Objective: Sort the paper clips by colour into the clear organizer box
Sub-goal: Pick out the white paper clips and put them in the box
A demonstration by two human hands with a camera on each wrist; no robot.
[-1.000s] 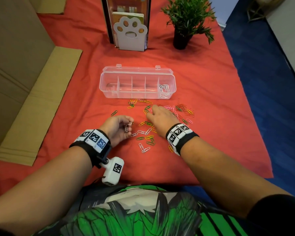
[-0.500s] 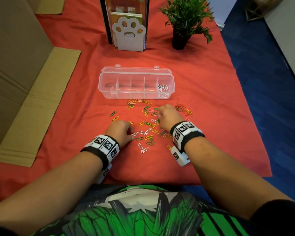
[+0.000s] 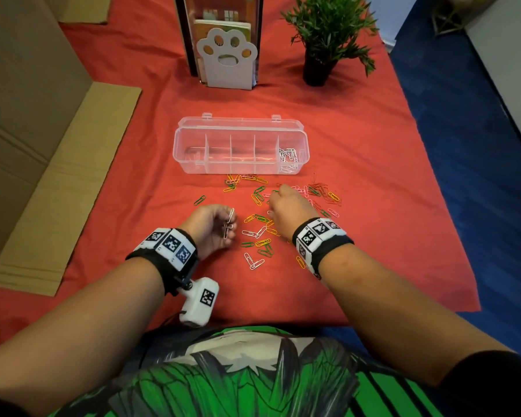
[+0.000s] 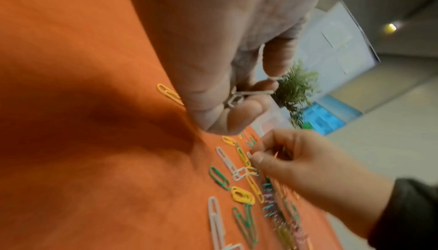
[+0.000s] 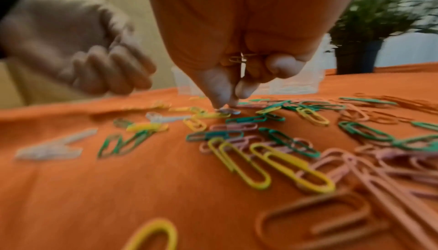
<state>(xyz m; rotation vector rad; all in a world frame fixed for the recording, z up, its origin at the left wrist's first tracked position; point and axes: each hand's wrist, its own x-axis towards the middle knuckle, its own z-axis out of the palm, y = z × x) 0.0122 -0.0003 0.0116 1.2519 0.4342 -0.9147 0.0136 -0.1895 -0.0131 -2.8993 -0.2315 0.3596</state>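
A clear organizer box (image 3: 241, 167) with several compartments stands open on the red cloth; white clips (image 3: 288, 155) lie in its rightmost compartment. Loose green, yellow, pink, orange and white paper clips (image 3: 260, 218) are scattered in front of it. My left hand (image 3: 214, 227) is turned palm up, fingers curled round a few white clips (image 3: 229, 222) (image 4: 239, 97). My right hand (image 3: 286, 206) is palm down over the pile; its thumb and forefinger pinch a white clip (image 5: 227, 111) lying on the cloth, and more clips (image 5: 241, 58) are tucked in its curled fingers.
A white paw-shaped holder (image 3: 227, 60) and a potted plant (image 3: 325, 40) stand at the back of the cloth. Cardboard (image 3: 36, 145) lies along the left. The cloth's right edge drops to blue floor (image 3: 463, 176).
My left hand has rolled from palm down back to palm up, showing the white clips it holds. My right hand has shifted slightly within the pile.
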